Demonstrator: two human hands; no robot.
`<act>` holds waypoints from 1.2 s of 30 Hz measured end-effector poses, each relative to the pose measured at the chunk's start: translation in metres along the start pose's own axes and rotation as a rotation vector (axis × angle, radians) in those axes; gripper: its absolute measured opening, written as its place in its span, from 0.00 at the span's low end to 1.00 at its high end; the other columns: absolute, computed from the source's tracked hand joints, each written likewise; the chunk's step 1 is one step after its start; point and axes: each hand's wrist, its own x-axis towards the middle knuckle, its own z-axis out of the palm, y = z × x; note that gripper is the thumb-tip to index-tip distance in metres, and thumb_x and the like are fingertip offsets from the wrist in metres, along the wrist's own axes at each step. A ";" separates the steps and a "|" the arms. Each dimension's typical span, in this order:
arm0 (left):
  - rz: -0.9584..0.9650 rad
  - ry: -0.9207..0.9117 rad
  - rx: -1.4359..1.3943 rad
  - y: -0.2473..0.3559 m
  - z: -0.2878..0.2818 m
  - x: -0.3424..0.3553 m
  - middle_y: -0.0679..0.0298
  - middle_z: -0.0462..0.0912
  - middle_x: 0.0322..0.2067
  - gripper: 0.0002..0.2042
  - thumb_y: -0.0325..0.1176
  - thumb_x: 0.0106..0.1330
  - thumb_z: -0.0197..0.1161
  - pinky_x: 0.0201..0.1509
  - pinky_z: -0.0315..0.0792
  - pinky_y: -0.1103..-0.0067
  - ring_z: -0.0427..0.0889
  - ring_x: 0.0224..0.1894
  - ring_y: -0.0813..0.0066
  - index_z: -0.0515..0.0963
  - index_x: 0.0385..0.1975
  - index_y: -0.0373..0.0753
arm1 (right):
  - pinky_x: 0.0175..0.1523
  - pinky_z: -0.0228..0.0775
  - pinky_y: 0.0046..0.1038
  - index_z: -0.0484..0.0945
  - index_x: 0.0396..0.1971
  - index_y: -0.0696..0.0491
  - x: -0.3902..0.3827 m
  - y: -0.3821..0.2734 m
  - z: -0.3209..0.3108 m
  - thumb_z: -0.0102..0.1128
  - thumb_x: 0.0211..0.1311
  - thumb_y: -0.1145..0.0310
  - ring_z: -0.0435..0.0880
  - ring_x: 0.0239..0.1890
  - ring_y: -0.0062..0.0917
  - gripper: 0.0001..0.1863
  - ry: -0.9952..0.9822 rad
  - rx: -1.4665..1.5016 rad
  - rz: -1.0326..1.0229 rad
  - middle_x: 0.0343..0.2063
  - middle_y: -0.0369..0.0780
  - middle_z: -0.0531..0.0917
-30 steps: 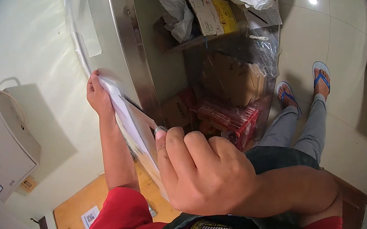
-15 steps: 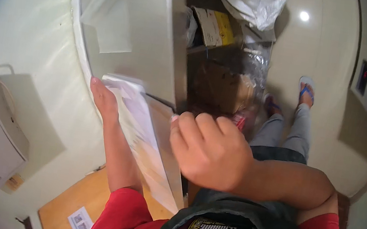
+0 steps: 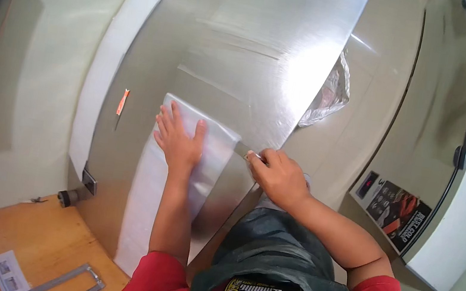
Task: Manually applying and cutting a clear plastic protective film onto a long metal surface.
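- One left hand (image 3: 182, 144) lies spread on the white plastic sheet (image 3: 213, 162), near its far end.
- Right hand (image 3: 281, 178) grips a knife (image 3: 243, 150) at the sheet's right edge.

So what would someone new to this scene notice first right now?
Probably the glossy white sheeting at the middle of the shiny metal table, with the left hand spread on it. Next, the right hand at the sheeting's right side, gripping a knife-like tool. A small orange object also stands out near the table's left edge.
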 end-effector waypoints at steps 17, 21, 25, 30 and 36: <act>-0.050 -0.118 0.066 -0.001 -0.016 0.013 0.48 0.43 0.71 0.51 0.68 0.52 0.58 0.71 0.32 0.52 0.39 0.73 0.48 0.48 0.71 0.45 | 0.29 0.68 0.27 0.81 0.35 0.53 0.035 -0.023 0.006 0.70 0.46 0.73 0.76 0.26 0.26 0.13 0.029 -0.169 -0.030 0.29 0.35 0.80; -0.051 -0.140 0.075 -0.002 -0.017 0.013 0.48 0.43 0.71 0.51 0.70 0.52 0.56 0.71 0.31 0.52 0.38 0.73 0.49 0.47 0.71 0.46 | 0.29 0.66 0.28 0.80 0.32 0.53 0.032 -0.015 0.000 0.68 0.49 0.75 0.75 0.26 0.28 0.08 0.028 -0.156 -0.026 0.28 0.37 0.80; -0.044 -0.160 0.075 -0.001 -0.018 0.014 0.48 0.42 0.71 0.51 0.71 0.51 0.55 0.71 0.29 0.52 0.37 0.73 0.49 0.47 0.71 0.47 | 0.30 0.66 0.29 0.80 0.31 0.54 0.041 -0.017 0.007 0.68 0.49 0.75 0.75 0.26 0.28 0.08 0.041 -0.105 -0.014 0.28 0.37 0.79; -0.046 -0.163 0.079 -0.006 -0.018 0.015 0.48 0.42 0.71 0.51 0.72 0.51 0.54 0.71 0.29 0.52 0.37 0.73 0.49 0.47 0.71 0.47 | 0.31 0.66 0.30 0.80 0.32 0.53 0.036 0.003 -0.009 0.69 0.48 0.76 0.75 0.27 0.30 0.10 -0.020 -0.113 -0.015 0.28 0.38 0.79; -0.051 -0.181 0.040 -0.004 -0.022 0.017 0.49 0.42 0.71 0.51 0.67 0.50 0.60 0.71 0.32 0.51 0.38 0.73 0.49 0.48 0.71 0.46 | 0.33 0.66 0.31 0.80 0.33 0.52 0.054 -0.005 0.007 0.69 0.48 0.75 0.76 0.29 0.31 0.11 -0.027 -0.042 -0.005 0.29 0.38 0.79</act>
